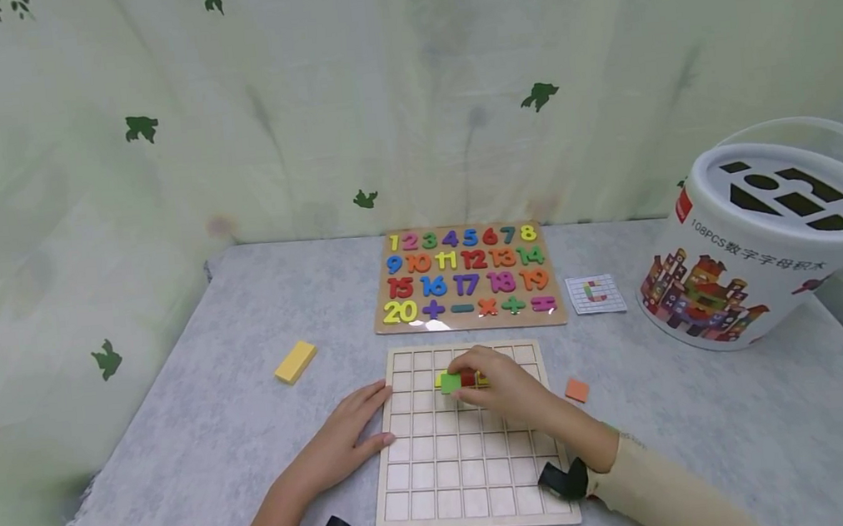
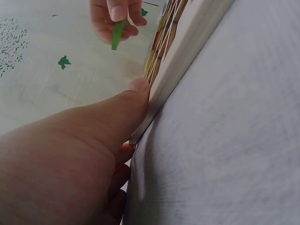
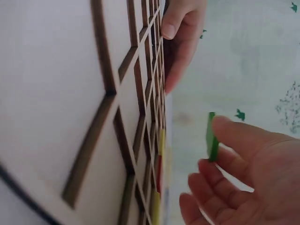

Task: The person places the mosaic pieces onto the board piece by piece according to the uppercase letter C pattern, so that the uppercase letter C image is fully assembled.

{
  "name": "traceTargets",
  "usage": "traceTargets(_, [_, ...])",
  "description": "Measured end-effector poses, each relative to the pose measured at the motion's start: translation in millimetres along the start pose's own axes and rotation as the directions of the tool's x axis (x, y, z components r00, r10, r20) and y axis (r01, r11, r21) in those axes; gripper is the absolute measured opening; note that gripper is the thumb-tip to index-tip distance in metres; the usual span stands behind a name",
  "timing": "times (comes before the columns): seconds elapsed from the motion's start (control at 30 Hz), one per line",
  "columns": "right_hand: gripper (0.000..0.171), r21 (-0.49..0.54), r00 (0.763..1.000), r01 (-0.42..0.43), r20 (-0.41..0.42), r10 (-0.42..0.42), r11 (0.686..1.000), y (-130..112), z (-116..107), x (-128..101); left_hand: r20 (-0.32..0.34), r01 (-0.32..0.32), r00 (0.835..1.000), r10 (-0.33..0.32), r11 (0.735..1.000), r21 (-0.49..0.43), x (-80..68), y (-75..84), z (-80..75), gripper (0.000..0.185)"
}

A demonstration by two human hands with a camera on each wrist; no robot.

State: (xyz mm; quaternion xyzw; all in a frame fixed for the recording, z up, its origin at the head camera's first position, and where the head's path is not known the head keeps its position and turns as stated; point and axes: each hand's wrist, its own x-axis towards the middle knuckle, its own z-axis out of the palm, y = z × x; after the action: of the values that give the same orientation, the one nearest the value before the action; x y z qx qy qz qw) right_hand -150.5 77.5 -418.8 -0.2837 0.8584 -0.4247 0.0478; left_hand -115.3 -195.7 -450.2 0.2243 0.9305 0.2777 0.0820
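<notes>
The right hand [image 1: 503, 385] pinches a green tile [image 1: 450, 382] between thumb and fingers. The tile is small, flat, thin and bright green, square from above. It is held just over the grid board [image 1: 475, 492], near the top rows. From the right wrist view the tile [image 3: 212, 136] shows only its thin edge, and it is a little apart from the board, not touching it.

Right beside the green tile, a red tile [image 1: 468, 378] and a yellow tile [image 1: 483, 379] sit in the board's squares.

The left hand [image 1: 346, 437] lies flat with its fingers straight, resting on the tabletop [image 1: 204, 449]. Its thumb [image 2: 133, 96] presses on the board's left edge.

On the tabletop lie a yellow block [image 1: 295, 362] to the left and an orange tile [image 1: 576, 390] to the right of the board. Farther back are a number puzzle [image 1: 468, 276], a small card [image 1: 595, 294] and a white bucket [image 1: 758, 242].
</notes>
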Motion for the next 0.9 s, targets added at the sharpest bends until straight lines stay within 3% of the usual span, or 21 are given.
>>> traceTargets(0.17, [0.026,0.003,0.998,-0.039,0.055,0.038,0.999,13,5,3,0.003,0.000,1.000,0.000,1.000,-0.003,0.4,-1.1,0.2,0.066])
traceTargets(0.4, [0.025,-0.058,0.993,0.050,0.105,-0.044,0.997,22,10,6,-0.006,-0.013,1.000,0.013,1.000,-0.003,0.8,-1.0,0.1,0.065])
traceTargets(0.9, [0.021,-0.169,0.995,0.059,0.084,-0.045,0.984,19,15,6,-0.006,-0.014,1.000,0.014,1.000,-0.006,0.3,-0.9,0.2,0.065])
